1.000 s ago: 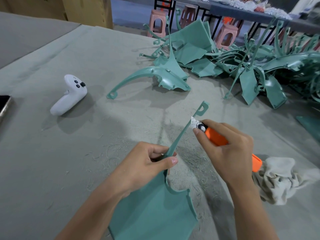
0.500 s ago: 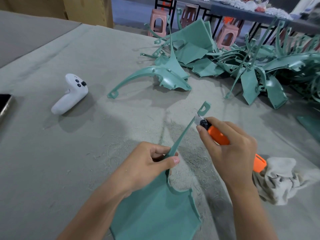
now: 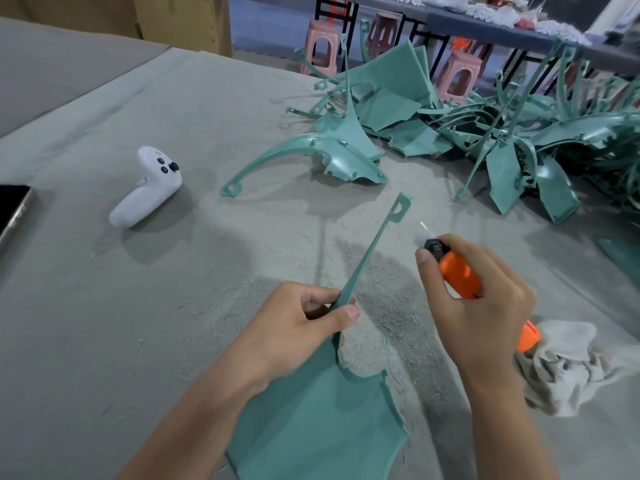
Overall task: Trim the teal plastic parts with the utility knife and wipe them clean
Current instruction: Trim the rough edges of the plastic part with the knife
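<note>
Near centre, the teal plastic part (image 3: 318, 420) is pinched at its neck by the left hand (image 3: 294, 327), its arm (image 3: 370, 251) raised, evidently for trimming, while the orange utility knife (image 3: 460, 273) is gripped by the right hand (image 3: 485, 306), blade (image 3: 425, 231) just clear to the right.

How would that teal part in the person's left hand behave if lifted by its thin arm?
Probably light for its size: the left hand holds the teal part with only thumb and fingers. Its long thin arm likely flexes springily. The broad flat panel would probably sag or swing below.
</note>
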`<state>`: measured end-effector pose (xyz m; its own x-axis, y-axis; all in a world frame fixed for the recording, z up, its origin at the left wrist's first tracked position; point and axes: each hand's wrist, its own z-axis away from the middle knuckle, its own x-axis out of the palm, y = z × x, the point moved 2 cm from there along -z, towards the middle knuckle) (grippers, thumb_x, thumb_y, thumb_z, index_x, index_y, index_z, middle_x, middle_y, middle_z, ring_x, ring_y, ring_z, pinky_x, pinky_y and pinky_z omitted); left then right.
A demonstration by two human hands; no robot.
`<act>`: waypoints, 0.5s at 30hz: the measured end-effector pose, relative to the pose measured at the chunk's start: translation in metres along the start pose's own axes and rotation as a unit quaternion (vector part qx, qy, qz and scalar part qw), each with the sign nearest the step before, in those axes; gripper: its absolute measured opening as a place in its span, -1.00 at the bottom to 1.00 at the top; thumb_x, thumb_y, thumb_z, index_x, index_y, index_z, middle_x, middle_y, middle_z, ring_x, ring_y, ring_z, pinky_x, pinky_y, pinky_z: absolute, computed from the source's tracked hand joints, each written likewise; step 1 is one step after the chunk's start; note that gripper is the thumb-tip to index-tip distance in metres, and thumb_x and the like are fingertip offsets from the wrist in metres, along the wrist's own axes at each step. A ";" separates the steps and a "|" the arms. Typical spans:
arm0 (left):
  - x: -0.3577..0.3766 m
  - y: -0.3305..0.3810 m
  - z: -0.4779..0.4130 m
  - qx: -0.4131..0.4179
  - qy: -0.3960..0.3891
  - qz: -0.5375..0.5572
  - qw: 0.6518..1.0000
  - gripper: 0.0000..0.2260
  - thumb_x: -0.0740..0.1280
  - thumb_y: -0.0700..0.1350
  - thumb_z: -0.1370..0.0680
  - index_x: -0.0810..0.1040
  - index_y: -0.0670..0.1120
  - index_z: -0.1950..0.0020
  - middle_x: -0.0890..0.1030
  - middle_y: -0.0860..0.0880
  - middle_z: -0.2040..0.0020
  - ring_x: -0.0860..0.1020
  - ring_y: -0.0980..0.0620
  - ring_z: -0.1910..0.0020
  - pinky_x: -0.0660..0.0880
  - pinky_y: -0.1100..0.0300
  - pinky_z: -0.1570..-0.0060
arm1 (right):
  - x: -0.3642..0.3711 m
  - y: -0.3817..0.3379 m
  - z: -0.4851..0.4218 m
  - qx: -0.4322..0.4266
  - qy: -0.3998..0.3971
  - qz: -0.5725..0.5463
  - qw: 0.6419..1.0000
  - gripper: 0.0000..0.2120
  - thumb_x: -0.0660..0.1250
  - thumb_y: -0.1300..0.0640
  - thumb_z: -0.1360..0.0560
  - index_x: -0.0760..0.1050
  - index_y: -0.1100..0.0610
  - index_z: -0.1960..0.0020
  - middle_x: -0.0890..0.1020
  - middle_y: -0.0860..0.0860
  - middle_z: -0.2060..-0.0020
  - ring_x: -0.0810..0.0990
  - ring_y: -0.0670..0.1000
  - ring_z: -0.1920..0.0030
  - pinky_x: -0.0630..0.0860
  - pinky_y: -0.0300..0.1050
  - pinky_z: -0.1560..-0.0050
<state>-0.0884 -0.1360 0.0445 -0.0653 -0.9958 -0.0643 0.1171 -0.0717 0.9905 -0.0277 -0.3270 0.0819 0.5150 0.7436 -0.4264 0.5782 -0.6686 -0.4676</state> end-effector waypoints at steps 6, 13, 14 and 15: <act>0.004 -0.002 0.000 0.015 0.007 -0.058 0.998 -0.92 0.48 0.06 -0.44 0.67 0.15 0.09 0.69 0.10 0.28 0.63 0.21 0.30 0.44 0.25 0.17 | 0.001 -0.007 -0.003 0.096 -0.045 -0.120 0.987 -0.67 0.46 -0.18 -0.40 0.54 0.03 0.01 0.55 -0.10 0.34 0.40 -0.11 0.40 0.30 -0.43 0.30; 0.007 -0.003 -0.002 0.005 -0.004 -0.083 0.997 -0.85 0.51 0.10 -0.40 0.65 0.15 0.07 0.70 0.08 0.24 0.68 0.11 0.24 0.57 0.09 0.08 | 0.003 -0.010 -0.003 0.143 -0.050 -0.164 0.975 -0.78 0.49 -0.16 -0.35 0.53 -0.16 0.07 0.55 -0.05 0.37 0.35 -0.11 0.44 0.30 -0.35 0.36; 0.007 -0.003 -0.001 0.005 -0.008 -0.082 0.997 -0.85 0.51 0.10 -0.40 0.65 0.16 0.07 0.70 0.08 0.24 0.68 0.11 0.23 0.57 0.07 0.06 | 0.003 -0.011 -0.003 0.146 -0.048 -0.165 0.974 -0.79 0.48 -0.15 -0.36 0.53 -0.15 0.09 0.56 -0.06 0.37 0.36 -0.11 0.44 0.31 -0.34 0.36; 0.007 -0.003 -0.001 0.005 -0.012 -0.084 0.996 -0.84 0.52 0.11 -0.39 0.64 0.17 0.07 0.70 0.08 0.23 0.68 0.11 0.23 0.57 0.07 0.05 | 0.003 -0.012 -0.004 0.147 -0.046 -0.164 0.974 -0.81 0.48 -0.14 -0.36 0.53 -0.14 0.12 0.56 -0.08 0.37 0.37 -0.11 0.44 0.31 -0.35 0.36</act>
<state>-0.0883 -0.1432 0.0411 -0.1067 -0.9683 -0.2257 0.0920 -0.2356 0.9675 -0.0305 -0.3169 0.0888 0.2666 0.9227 -0.2784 0.4883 -0.3783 -0.7864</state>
